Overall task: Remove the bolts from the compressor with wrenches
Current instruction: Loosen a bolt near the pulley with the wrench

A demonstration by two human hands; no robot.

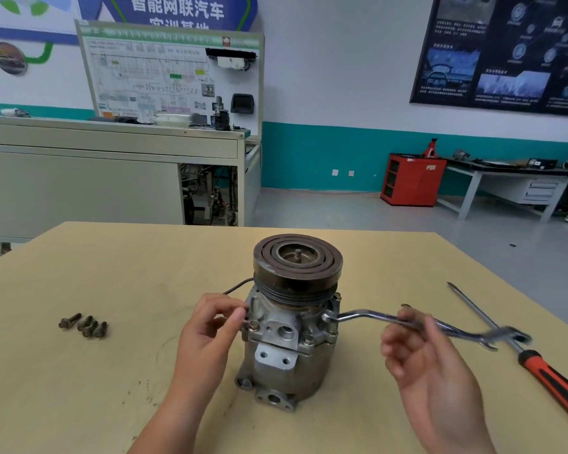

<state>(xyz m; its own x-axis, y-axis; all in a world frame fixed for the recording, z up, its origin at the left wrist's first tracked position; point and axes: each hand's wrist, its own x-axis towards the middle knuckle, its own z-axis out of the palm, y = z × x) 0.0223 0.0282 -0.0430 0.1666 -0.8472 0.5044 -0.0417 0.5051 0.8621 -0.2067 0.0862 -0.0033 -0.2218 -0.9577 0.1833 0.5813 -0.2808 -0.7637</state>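
— How are the hands seen?
— The left hand (210, 326) is curled against the left flange of the compressor (286, 348); whether anything is pinched cannot be told. The wrench (368, 314) is gripped by the right hand (420, 355).
— And the compressor?
— It is stood upright mid-table (112, 273), with the wrench's ring set at its right flange. Four bolts (84, 325) are laid to the left and a screwdriver (538, 365) to the right.

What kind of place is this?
Likely an automotive training workshop: a wiring-diagram display board stands behind, a red tool cabinet sits by the wall, and a compressor stands on the table.
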